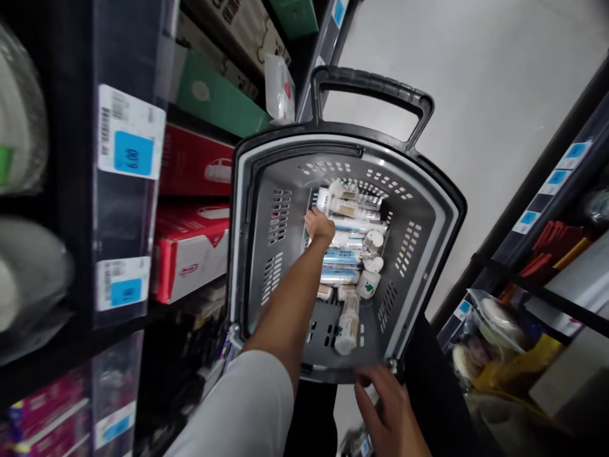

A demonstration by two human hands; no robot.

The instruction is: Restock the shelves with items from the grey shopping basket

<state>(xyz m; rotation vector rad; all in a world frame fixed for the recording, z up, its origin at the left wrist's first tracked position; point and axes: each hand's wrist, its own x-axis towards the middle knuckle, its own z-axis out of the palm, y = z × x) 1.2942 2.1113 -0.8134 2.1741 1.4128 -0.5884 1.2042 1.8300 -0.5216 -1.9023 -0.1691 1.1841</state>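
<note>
A white sleeve (233,409) runs to the left hand (320,226), fingers bunched against packets of cotton swabs (340,257) at the centre of a grey plastic shopping basket (280,219), grip unclear, while the right hand (385,412) sits loosely spread just below the basket's lower rim.

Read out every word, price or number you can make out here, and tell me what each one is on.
"6.00" on the blue sticker of the upper-left shelf tag.
Blue sticker on the lower shelf tag: too blurred to read.
Blue tags on the right-hand shelf edge: too blurred to read.
Packs in the grey shopping basket: print too small to read.
</note>
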